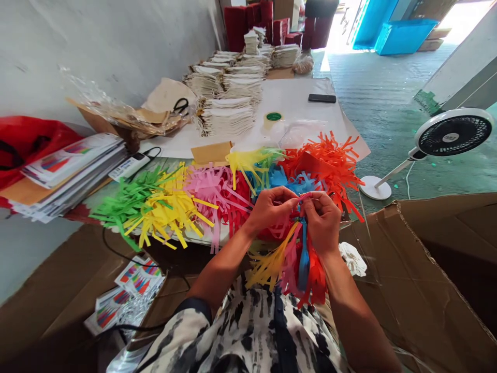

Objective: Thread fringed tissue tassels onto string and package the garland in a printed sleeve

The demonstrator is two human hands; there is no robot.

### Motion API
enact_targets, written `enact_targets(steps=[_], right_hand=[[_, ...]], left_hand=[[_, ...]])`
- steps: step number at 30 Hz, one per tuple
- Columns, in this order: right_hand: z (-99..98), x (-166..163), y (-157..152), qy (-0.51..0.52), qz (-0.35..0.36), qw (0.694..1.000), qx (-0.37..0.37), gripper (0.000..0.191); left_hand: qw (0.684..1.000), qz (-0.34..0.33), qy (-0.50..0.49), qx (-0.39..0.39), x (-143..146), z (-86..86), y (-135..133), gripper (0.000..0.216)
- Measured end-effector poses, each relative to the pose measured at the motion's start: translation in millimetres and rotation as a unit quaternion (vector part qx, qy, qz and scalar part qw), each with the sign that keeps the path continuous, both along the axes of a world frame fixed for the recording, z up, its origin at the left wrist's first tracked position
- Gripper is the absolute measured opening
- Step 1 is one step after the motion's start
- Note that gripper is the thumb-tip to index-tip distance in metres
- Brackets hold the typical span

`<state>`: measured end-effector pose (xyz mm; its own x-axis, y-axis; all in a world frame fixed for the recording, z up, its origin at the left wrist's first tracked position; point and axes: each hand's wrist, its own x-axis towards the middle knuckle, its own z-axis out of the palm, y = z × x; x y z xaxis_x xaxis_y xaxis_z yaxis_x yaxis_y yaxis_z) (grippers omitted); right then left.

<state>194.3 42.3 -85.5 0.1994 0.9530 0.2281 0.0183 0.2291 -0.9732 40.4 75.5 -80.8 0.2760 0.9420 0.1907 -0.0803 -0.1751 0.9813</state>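
Both of my hands meet at the table's near edge, fingertips pinched close together. My left hand (274,207) and my right hand (321,215) grip the top of a paper tassel garland (298,259), whose yellow, pink, blue and red fringes hang down over my lap. A bit of pink paper shows between the fingertips. Just beyond lie loose tassels: green (126,202), yellow (166,207), pink (212,184), blue (281,178) and orange-red (326,166). Which strip each finger presses is partly hidden.
Stacks of white tags or cloth (229,111) fill the far table. A tape roll (273,120), a phone (322,98) and scissors (180,105) lie there too. Printed sheets (73,166) are piled left. A fan (452,134) stands right, beside cardboard (427,274).
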Motion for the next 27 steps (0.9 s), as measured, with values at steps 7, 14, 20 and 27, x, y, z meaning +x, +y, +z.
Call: enact_targets(steps=[7,14,20,27], right_hand=[[1.2,-1.4,-0.4,0.032,0.02,0.999,-0.035,0.029],[-0.6,-0.7,1.6,0.042,0.023,0.998,-0.044,0.034],[-1.5,-1.0,2.1,0.045,0.022,0.998,-0.04,0.026],[-1.0,-0.1,-0.5,0.04,0.057,0.997,-0.012,0.017]], left_hand=[[0.973,0.132,0.11,0.152,-0.1,-0.1,-2.3,0.018],[0.932,0.161,0.18,0.271,1.3,-3.2,-5.4,0.01],[0.939,0.143,0.163,0.266,2.2,-4.8,-5.8,0.008],[0.995,0.059,0.031,0.075,-1.2,-6.1,-2.9,0.022]])
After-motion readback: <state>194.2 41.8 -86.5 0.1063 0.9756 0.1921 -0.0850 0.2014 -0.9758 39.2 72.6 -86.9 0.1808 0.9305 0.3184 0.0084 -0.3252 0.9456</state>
